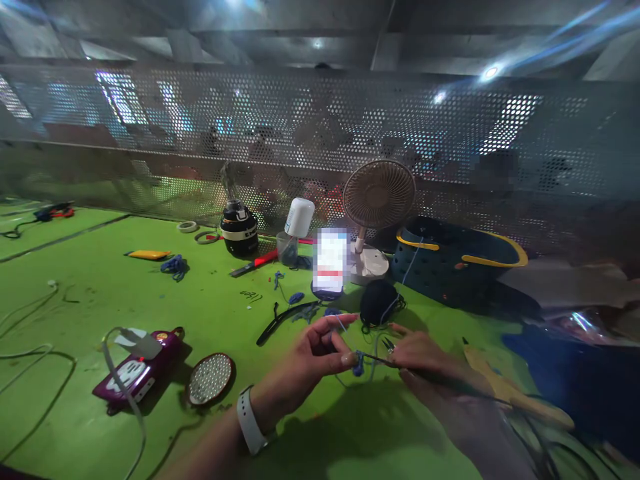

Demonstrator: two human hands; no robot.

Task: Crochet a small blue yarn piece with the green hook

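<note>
My left hand [323, 353], with a white band at the wrist, pinches a small piece of blue crochet [358, 364] between thumb and finger. Pale blue yarn runs over its raised index finger. From the right, my right hand [420, 357] grips a thin dark crochet hook [381, 361], whose tip meets the blue piece. Small pointed metal tips [388, 345] show by the right fingers; what they belong to is hidden. Just beyond the hands sits a dark ball of yarn [379, 303], with a light blue strand across it.
Behind the yarn stand a lit phone [331, 263], a fan [379, 193] and a dark basket [450, 273] with yellow handles. A purple power bank-like device [143, 370] with a cable and a round studded object [210, 379] lie left. A black jug [239, 230] stands farther back.
</note>
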